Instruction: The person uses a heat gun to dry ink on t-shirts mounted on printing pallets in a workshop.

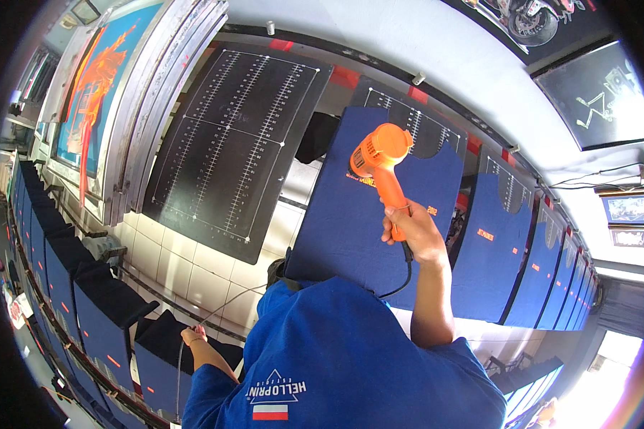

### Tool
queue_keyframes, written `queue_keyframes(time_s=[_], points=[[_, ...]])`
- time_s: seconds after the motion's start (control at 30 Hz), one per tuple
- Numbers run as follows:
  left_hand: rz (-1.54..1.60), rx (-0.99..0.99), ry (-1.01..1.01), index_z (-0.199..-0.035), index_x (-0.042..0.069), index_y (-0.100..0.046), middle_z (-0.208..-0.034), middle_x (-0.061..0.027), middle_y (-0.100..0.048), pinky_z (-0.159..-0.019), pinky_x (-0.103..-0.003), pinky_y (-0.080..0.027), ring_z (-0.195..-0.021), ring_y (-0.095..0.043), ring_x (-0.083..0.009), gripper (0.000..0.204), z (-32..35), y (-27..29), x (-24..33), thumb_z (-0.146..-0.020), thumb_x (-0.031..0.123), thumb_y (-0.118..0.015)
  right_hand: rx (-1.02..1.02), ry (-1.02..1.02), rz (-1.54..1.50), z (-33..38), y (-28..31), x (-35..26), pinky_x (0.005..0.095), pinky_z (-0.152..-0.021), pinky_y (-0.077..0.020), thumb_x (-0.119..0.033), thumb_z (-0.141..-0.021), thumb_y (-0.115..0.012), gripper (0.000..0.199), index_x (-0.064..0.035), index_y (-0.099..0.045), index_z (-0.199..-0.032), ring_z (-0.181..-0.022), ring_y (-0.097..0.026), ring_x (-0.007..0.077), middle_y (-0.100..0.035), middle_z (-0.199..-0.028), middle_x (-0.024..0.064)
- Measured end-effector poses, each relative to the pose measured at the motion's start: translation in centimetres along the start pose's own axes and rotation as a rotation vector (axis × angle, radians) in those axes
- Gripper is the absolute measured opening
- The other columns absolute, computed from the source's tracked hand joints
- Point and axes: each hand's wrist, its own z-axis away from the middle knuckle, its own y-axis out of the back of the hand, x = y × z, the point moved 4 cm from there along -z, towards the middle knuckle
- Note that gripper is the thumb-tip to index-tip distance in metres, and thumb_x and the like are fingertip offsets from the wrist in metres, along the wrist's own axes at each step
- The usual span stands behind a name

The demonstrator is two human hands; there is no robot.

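My right hand point(421, 232) is wrapped round the handle of an orange hair dryer point(388, 154), whose black cord point(408, 270) hangs down toward my body. The dryer's head hovers over a navy blue shirt point(336, 236) stretched on a flat board, with its front end near the small orange print point(365, 179). A second small print point(432, 211) shows just right of the dryer's handle. Down at the left, my left hand point(194, 334) is closed on a thin grey cable point(229, 302), which runs up past my waist and also hangs below the hand.
A bare black board point(225, 150) with white ruler marks lies left of the shirt. More boards with navy shirts point(490, 250) line up to the right. Another row of navy shirts point(104, 314) runs along the left. Framed screens point(107, 100) lean at upper left. White tiles point(186, 261) cover the floor.
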Motion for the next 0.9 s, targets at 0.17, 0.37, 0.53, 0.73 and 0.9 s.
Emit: queue_keyframes(time_s=[0.17, 0.37, 0.53, 0.73, 0.9], points=[[0.054, 0.004, 0.008, -0.096, 0.007, -0.062, -0.092, -0.0052, -0.068, -0.075, -0.04, -0.054, -0.086, -0.069, -0.0247, 0.022, 0.4, -1.4, 0.8, -0.093, 0.024, -0.049, -0.005, -0.026, 0.0, 0.1, 0.1, -0.4, 0.026, -0.056, -0.0482, -0.023, -0.095, -0.06, 0.028, 0.0004, -0.055, -0.109, -0.063, -0.061, 0.0123, -0.059, -0.075, 0.0029], [0.089, -0.04, -0.014, -0.1, 0.008, -0.064, -0.099, -0.0042, -0.069, -0.079, -0.042, -0.053, -0.094, -0.07, -0.0257, 0.026, -0.2, -1.8, 1.8, -0.095, 0.029, -0.049, -0.013, -0.048, -0.021, 0.2, 0.4, -0.3, 0.0257, -0.055, -0.0481, -0.022, -0.095, -0.06, 0.027, 0.0005, -0.057, -0.109, -0.063, -0.061, 0.0121, -0.059, -0.075, 0.0026], [0.067, -0.056, -0.009, -0.096, 0.009, -0.063, -0.096, -0.0028, -0.069, -0.075, -0.043, -0.053, -0.09, -0.07, -0.0248, 0.026, -1.1, -1.8, 2.2, -0.095, 0.03, -0.048, 0.033, -0.045, 0.027, 0.5, 0.4, -0.3, 0.0257, -0.056, -0.0482, -0.023, -0.095, -0.06, 0.027, 0.0007, -0.056, -0.108, -0.063, -0.061, 0.0122, -0.059, -0.075, 0.0028], [0.05, -0.064, -0.028, -0.091, 0.008, -0.06, -0.091, -0.0038, -0.068, -0.07, -0.039, -0.052, -0.085, -0.07, -0.0239, 0.025, -0.8, -1.9, 1.3, -0.095, 0.028, -0.045, 0.049, -0.03, 0.02, 0.8, 0.9, -0.3, 0.0255, -0.056, -0.0486, -0.023, -0.095, -0.06, 0.027, 0.0006, -0.056, -0.107, -0.062, -0.061, 0.0122, -0.059, -0.074, 0.0027], [0.046, -0.042, -0.019, -0.097, 0.007, -0.061, -0.093, -0.0035, -0.069, -0.073, -0.039, -0.053, -0.085, -0.07, -0.0241, 0.025, 0.1, -1.9, 1.3, -0.095, 0.027, -0.047, 0.082, -0.023, 0.026, 1.0, 0.9, 0.0, 0.0254, -0.056, -0.0486, -0.023, -0.095, -0.06, 0.026, 0.0002, -0.057, -0.107, -0.062, -0.061, 0.0121, -0.059, -0.074, 0.0026]])
